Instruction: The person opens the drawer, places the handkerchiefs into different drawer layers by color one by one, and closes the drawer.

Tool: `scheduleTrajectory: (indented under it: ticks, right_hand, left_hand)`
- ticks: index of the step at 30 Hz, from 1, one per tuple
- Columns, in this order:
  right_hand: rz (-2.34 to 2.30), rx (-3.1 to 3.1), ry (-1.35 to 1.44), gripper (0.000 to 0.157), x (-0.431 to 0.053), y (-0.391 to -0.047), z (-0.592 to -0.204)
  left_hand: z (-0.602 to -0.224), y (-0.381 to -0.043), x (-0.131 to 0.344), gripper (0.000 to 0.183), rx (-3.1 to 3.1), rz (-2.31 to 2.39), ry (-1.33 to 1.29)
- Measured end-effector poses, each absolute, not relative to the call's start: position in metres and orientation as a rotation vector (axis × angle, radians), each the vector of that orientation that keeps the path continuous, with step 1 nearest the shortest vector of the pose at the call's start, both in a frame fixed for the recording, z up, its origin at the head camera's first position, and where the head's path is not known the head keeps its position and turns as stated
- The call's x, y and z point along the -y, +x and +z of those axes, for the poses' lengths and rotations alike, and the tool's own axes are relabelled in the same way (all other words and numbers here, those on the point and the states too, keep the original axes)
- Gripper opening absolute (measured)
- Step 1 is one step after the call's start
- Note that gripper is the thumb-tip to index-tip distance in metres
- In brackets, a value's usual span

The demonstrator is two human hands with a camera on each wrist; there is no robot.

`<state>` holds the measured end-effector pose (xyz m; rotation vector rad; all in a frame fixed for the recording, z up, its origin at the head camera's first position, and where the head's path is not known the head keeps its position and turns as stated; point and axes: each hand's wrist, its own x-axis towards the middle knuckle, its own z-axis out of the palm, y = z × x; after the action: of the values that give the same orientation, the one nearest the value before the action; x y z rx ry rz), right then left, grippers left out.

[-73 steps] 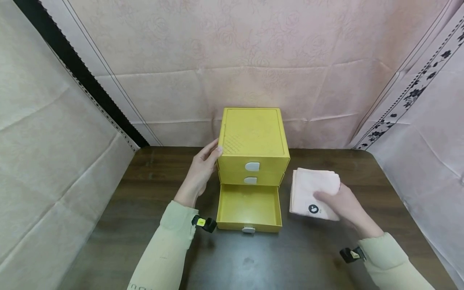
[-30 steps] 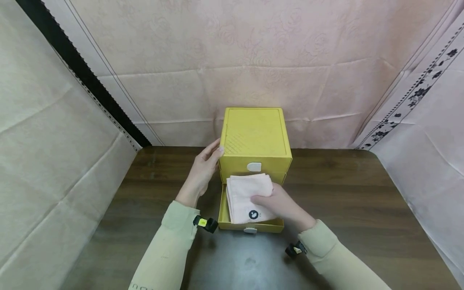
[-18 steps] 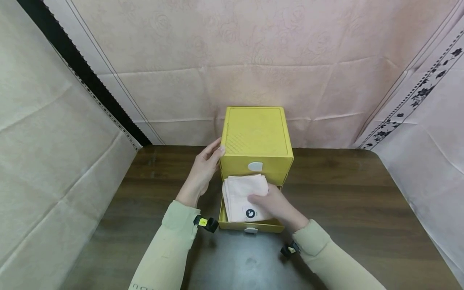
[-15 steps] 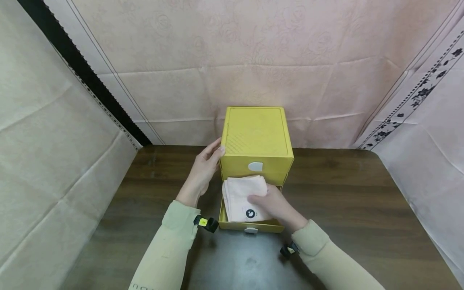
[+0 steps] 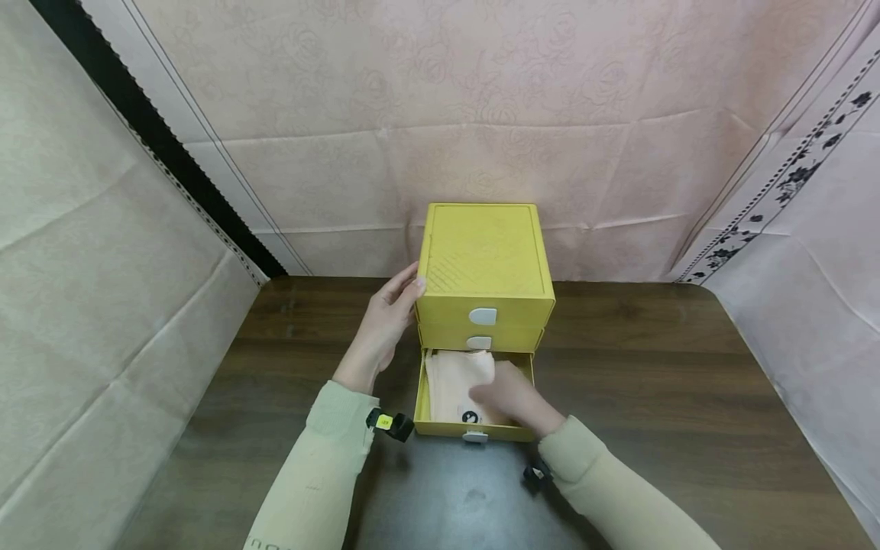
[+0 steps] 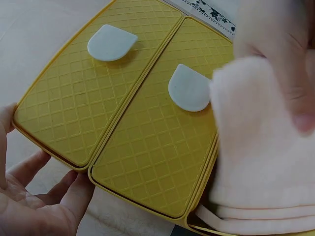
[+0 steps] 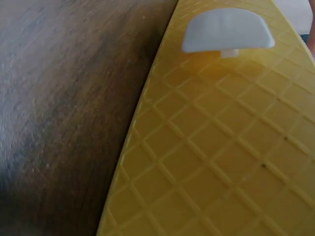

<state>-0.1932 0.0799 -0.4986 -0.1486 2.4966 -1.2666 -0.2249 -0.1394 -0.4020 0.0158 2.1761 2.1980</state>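
Note:
A small yellow drawer cabinet (image 5: 484,252) stands at the table's back, its bottom drawer (image 5: 522,432) pulled out. My left hand (image 5: 381,328) touches the cabinet's left side; the left wrist view shows those fingers (image 6: 74,194) spread against its edge. Inside the pulled-out drawer lies a folded pale pink cloth (image 5: 450,386) with a dark round emblem, toward the left. My right hand (image 5: 510,393) holds the cloth's right side, thumb on top; its other fingers are hidden in the head view. The right wrist view shows the drawer's front (image 7: 211,132) with its white pull (image 7: 229,32).
The two upper drawers, with white pulls (image 5: 483,315), are closed. Brown wood tabletop (image 5: 687,397) extends to both sides and in front. A patterned cloth backdrop (image 5: 481,114) hangs close behind the cabinet, with further sheets at left and right.
My right hand has carried the folded cloth leftward from beside the cabinet, over the bottom drawer, then down into it. The left hand stays against the cabinet's side.

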Motion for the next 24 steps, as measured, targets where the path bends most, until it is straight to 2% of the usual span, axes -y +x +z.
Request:
scheduleTrajectory:
  ticks: [13, 24]
  right_hand:
    - [-1.164, -2.574, -0.205, 0.016, -0.083, -0.188, -0.491]
    - [-1.067, -2.761, -0.195, 0.024, -0.098, -0.174, -0.459]
  left_hand:
    - [-0.402, -0.225, 0.139, 0.048, -2.167, 2.178, 0.004]
    - [-0.403, -0.225, 0.139, 0.048, -2.155, 2.190, 0.006]
